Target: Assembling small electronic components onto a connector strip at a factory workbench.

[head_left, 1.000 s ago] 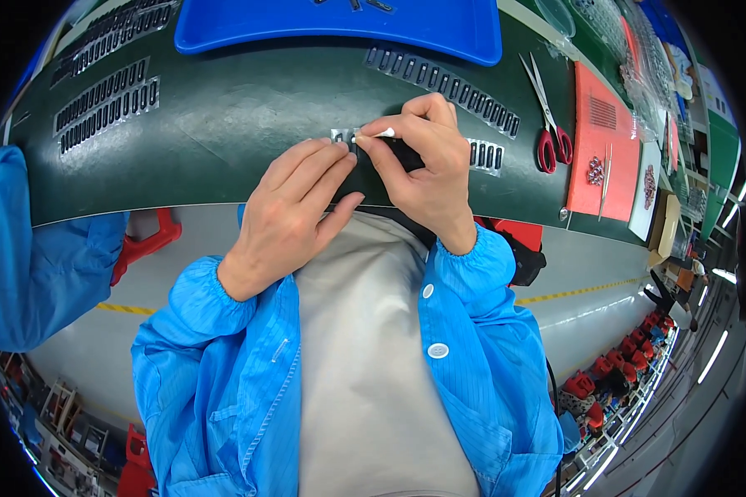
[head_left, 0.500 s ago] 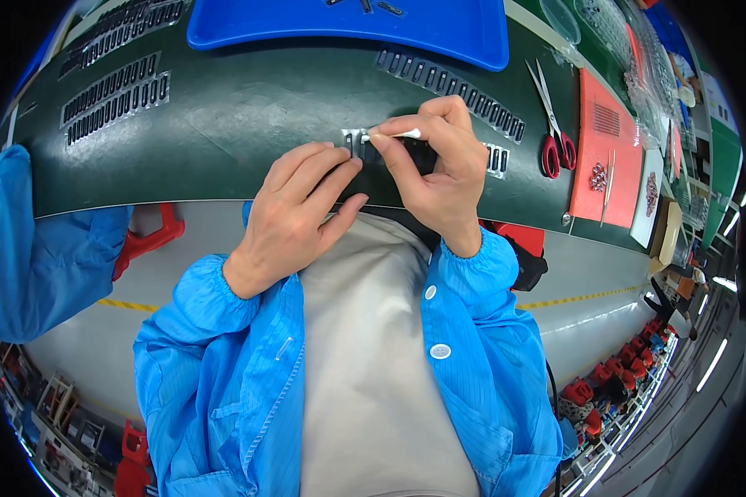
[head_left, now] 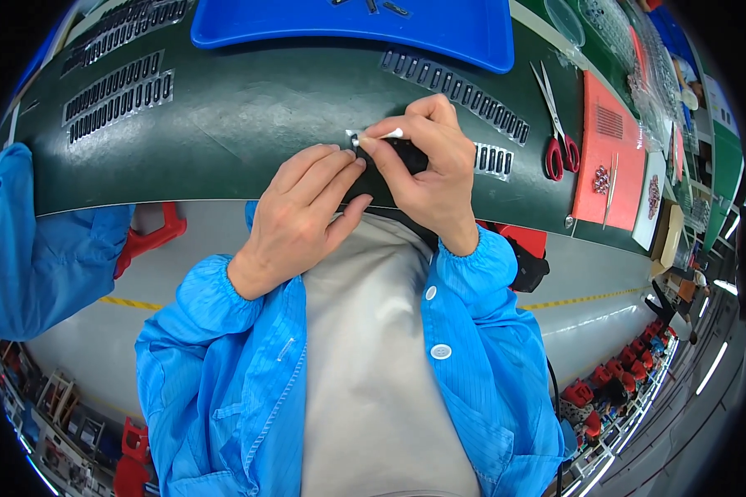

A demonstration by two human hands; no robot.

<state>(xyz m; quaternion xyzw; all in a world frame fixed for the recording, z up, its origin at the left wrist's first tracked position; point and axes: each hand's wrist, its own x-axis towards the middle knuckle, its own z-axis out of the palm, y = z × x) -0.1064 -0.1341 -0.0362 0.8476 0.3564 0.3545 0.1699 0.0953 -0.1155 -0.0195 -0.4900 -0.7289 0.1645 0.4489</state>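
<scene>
Black pieces in clear strips (head_left: pixel 122 108) lie well left of the grip. The left hand (head_left: pixel 297 211), thumb apart from its fingers, rests just beside a small strip (head_left: pixel 351 135) under the grip. The right hand (head_left: pixel 429 166) pinches a white-tipped swab (head_left: pixel 396 133) there; red-handled scissors (head_left: pixel 555 137) lie farther right.
</scene>
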